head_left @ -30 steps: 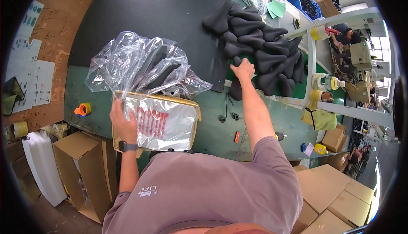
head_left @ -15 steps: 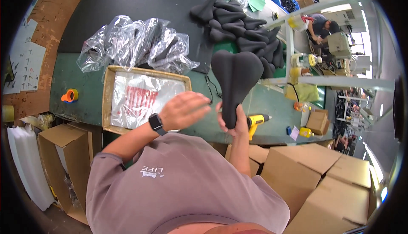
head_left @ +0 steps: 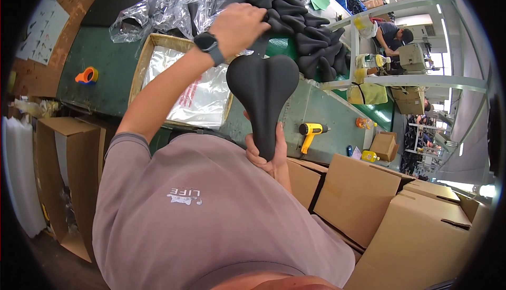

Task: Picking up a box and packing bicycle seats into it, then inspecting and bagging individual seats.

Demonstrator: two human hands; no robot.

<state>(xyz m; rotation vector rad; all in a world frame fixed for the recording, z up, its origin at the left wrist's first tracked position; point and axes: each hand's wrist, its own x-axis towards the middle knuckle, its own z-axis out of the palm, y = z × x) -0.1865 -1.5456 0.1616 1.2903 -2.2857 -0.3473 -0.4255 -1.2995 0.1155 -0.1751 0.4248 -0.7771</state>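
Raised since a moment ago, the saddle [head_left: 262, 87] stands nose-down above the bench's near edge; right hand [head_left: 265, 155] grips its nose, left hand [head_left: 240, 24] (fingers curled) touches its wide end.

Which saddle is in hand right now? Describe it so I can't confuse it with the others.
On the green table, past the tray, lies a pile of black saddles. The saddle you want is off the pile, upright, its narrow nose gripped by the right hand.
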